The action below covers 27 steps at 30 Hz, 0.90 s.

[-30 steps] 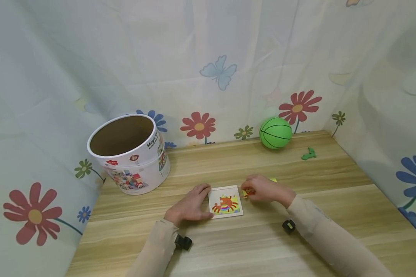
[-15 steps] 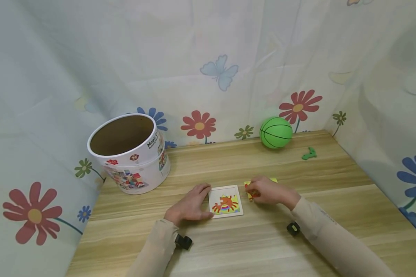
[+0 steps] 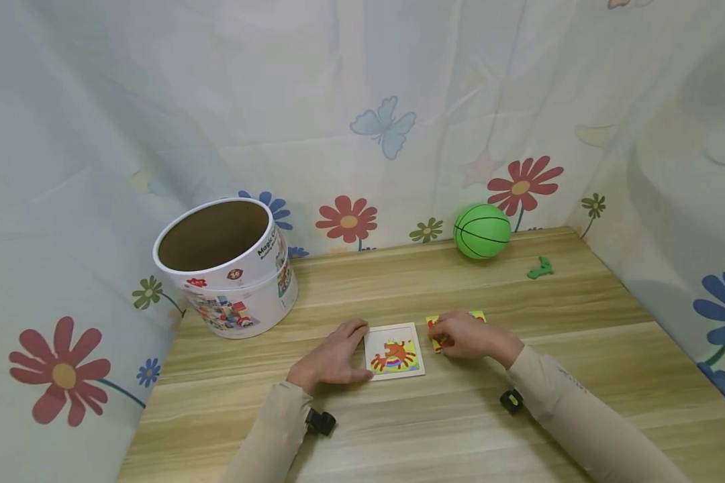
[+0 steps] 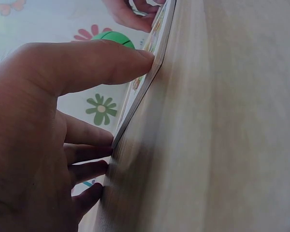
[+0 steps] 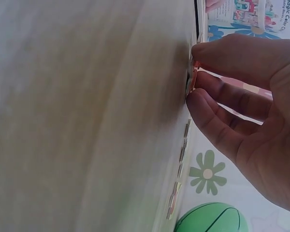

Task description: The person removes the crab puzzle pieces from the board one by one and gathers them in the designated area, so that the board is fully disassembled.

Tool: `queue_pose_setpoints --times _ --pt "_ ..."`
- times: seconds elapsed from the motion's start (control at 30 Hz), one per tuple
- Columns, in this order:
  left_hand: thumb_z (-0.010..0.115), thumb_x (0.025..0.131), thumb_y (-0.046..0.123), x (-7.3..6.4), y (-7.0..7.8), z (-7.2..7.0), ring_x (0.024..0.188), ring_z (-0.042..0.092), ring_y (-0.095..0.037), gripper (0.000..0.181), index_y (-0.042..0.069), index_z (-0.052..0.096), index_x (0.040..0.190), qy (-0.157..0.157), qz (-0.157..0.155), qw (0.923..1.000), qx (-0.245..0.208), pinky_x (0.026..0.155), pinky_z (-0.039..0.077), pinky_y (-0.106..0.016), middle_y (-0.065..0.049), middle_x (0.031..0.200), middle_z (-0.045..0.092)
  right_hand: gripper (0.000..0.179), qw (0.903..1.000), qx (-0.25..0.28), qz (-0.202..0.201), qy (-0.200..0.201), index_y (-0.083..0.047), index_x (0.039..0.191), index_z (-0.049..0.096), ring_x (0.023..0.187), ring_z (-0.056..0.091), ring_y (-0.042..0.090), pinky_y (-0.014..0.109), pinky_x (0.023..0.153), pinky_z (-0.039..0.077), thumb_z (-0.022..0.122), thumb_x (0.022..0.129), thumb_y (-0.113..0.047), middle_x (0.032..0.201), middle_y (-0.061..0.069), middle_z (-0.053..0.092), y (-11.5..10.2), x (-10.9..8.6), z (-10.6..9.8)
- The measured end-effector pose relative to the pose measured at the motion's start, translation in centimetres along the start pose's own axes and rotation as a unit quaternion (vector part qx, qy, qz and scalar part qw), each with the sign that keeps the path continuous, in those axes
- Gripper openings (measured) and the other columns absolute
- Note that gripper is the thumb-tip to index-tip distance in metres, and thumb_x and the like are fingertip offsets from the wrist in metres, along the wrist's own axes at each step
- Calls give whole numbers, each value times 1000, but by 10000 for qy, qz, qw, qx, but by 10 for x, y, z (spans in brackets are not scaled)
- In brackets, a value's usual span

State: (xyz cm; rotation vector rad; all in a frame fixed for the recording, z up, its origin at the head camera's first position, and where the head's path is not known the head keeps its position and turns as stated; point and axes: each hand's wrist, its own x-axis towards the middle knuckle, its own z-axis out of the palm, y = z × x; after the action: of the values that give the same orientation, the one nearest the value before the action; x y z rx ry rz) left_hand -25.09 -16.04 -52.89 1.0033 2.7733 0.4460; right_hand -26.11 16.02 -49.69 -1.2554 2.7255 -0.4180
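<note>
In the head view, a small square jigsaw tray (image 3: 399, 331) with a pale rim lies on the table. Puzzle pieces in it form part of a red-orange crab (image 3: 403, 355), and its upper left shows bare. My left hand (image 3: 329, 359) rests at its left side, thumb on the near corner and spread fingertips against the edge. Right of the tray, my right hand (image 3: 468, 333) pinches a puzzle piece (image 5: 194, 75) between thumb and fingertips, low over the tabletop. More yellow-and-red pieces (image 3: 477, 314) lie beside and partly behind this hand.
A large white printed bucket (image 3: 242, 312) stands at the back left. At the back right are a green ball (image 3: 482, 231) and a small green curved object (image 3: 540, 268). A flowered curtain (image 3: 314, 147) closes off the table's back and sides.
My right hand has shifted slightly right, away from the tray, and more of the yellow-and-red pieces shows beside its fingers. The left hand and the tray have stayed in place.
</note>
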Motion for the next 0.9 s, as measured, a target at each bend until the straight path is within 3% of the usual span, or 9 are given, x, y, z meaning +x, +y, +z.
queue_pose_setpoints --times 0.23,0.67,0.9 --pt "73 78 51 0 -1 1 141 33 -27 94 2 36 148 38 4 10000 -51 116 31 -43 -11 152 33 16 9994 217 212 -137 -12 91 69 74 54 11 22 63 45 68 79 -2 82 -1 60 -1 -1 -1" --pt "73 78 50 -1 -2 0 140 34 -28 93 0 36 147 101 88 9999 -98 115 32 -43 -12 151 34 16 9995 -246 -218 -37 -14 92 70 70 46 6 23 61 41 73 77 -8 79 -2 58 0 -1 -2" --pt "73 77 49 -2 0 -1 140 34 -29 93 -1 37 147 125 141 9997 -121 115 32 -44 -13 151 35 17 9996 -195 -37 -209 -12 97 70 72 48 8 25 64 43 75 81 -11 82 -1 59 -1 -2 -3"
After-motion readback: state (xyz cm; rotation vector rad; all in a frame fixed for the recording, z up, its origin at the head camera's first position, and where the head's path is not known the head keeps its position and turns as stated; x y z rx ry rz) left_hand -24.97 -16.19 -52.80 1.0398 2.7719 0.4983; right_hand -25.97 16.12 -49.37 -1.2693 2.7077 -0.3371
